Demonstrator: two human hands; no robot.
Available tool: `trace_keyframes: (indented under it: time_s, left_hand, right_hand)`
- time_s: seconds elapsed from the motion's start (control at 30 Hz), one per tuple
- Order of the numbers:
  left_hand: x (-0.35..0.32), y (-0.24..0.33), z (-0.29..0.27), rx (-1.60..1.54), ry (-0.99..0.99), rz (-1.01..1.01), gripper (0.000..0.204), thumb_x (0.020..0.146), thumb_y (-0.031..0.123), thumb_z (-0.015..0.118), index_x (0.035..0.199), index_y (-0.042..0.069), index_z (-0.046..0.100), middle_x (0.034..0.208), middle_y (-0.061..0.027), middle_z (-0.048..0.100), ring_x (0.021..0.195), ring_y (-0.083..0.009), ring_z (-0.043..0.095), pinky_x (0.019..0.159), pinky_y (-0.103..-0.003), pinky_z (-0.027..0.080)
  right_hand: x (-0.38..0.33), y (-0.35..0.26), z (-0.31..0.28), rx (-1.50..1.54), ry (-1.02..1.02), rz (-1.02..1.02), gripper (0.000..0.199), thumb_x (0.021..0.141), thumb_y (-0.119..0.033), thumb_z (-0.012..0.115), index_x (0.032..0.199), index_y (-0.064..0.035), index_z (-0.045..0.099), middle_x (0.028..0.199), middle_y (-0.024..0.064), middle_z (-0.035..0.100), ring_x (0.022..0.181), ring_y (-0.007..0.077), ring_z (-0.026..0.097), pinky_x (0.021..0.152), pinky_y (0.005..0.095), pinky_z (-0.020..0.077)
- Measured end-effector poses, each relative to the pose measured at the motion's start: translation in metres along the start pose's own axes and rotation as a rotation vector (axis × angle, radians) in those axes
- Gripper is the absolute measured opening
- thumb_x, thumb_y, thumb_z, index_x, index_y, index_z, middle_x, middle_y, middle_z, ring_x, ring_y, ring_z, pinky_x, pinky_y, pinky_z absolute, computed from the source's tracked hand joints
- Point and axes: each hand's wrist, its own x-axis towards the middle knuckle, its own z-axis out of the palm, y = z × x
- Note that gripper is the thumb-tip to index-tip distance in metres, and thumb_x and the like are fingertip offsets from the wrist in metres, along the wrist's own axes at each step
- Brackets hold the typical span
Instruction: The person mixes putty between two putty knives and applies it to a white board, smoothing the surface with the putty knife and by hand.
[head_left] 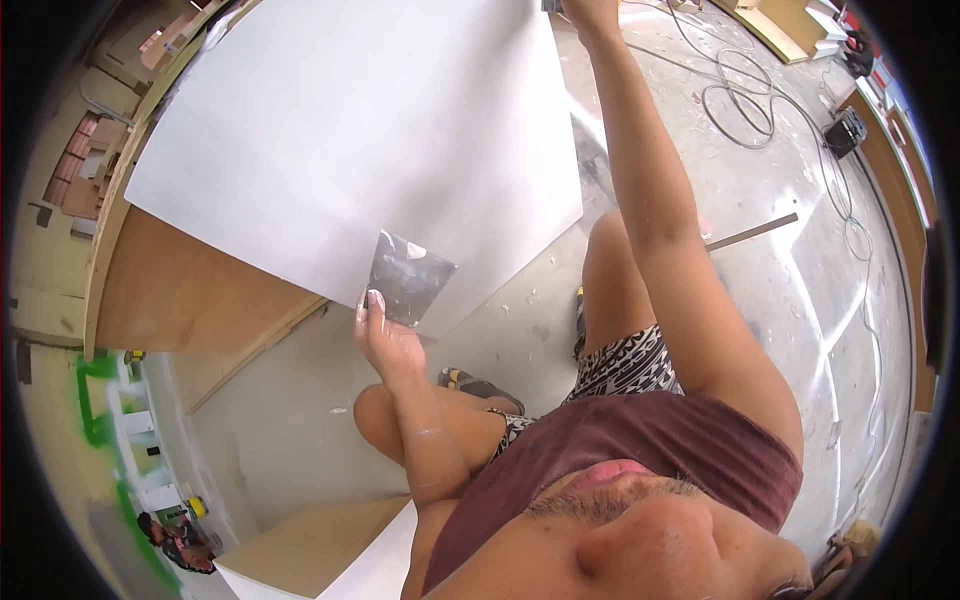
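A large white panel point(330, 120) slants across the view in front of me. My left hand point(388, 335) is closed on the lower edge of a square grey metal scraper plate point(410, 280), held up before the panel's near corner. White paste sticks to the plate near its top, and white smears mark my fingers. With the arm stretched far forward, my right hand point(595, 15) is at the panel's far right edge, closed, and partly cut off by the top of the view. A small piece of something grey point(551, 5) shows beside its fingers; its kind is hidden.
A brown wooden board point(190, 280) stands under the panel's left side. On the floor to the right lie a coiled hose point(740, 110), a thin strip point(755, 230) and a black box point(845, 132). Another board point(320, 545) sits at lower left, near my left elbow.
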Motion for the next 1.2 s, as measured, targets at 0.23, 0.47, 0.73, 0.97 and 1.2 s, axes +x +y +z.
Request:
trace_keyframes:
  time_s: [0.23,0.47,0.73,0.97,1.2]
  left_hand:
    - [0.004,0.003,-0.011,-0.004,-0.030,0.014,0.031,0.100,0.011,0.052,0.124,-0.010,0.054,0.120,-0.0131,0.061,0.109,-0.0203,0.059,0.094,-0.035,0.048]
    - [0.006,0.001,-0.011,0.022,-0.049,0.024,0.028,0.100,0.012,0.052,0.119,-0.009,0.055,0.116,-0.0120,0.061,0.104,-0.0192,0.060,0.091,-0.034,0.048]
    - [0.006,-0.004,-0.006,0.035,-0.030,0.003,0.025,0.100,0.014,0.053,0.117,-0.005,0.055,0.115,-0.0127,0.062,0.107,-0.0213,0.061,0.093,-0.039,0.049]
    - [0.000,0.008,-0.019,0.002,0.022,0.020,0.033,0.099,0.015,0.054,0.122,-0.011,0.054,0.117,-0.0135,0.061,0.107,-0.0190,0.058,0.093,-0.033,0.046]
    - [0.003,0.009,-0.021,-0.038,-0.049,0.014,0.029,0.101,0.015,0.053,0.120,-0.007,0.053,0.117,-0.0142,0.063,0.105,-0.0218,0.062,0.093,-0.037,0.050]
  right_hand:
    - [0.009,-0.008,0.024,-0.012,-0.121,0.176,0.026,0.085,-0.006,0.051,0.104,0.0003,0.069,0.080,0.0127,0.071,0.070,0.0218,0.066,0.066,0.0353,0.0510]
    - [-0.047,-0.090,0.080,-0.419,-0.141,0.086,0.031,0.090,-0.014,0.053,0.118,-0.0136,0.066,0.088,0.0278,0.067,0.085,0.0465,0.065,0.079,0.0559,0.0506]
    - [-0.009,-0.037,0.031,-0.304,0.152,-0.137,0.029,0.089,-0.009,0.052,0.112,-0.0085,0.069,0.092,0.0255,0.068,0.090,0.0425,0.067,0.081,0.0478,0.0514]
    - [-0.017,-0.092,0.079,-0.344,-0.010,0.002,0.023,0.087,-0.012,0.052,0.103,-0.0067,0.068,0.089,0.0232,0.069,0.088,0.0434,0.067,0.080,0.0499,0.0505]
    - [-0.114,-0.200,0.138,-0.294,-0.255,-0.152,0.032,0.093,-0.010,0.051,0.124,-0.0083,0.058,0.090,0.0207,0.069,0.083,0.0404,0.068,0.074,0.0518,0.0535]
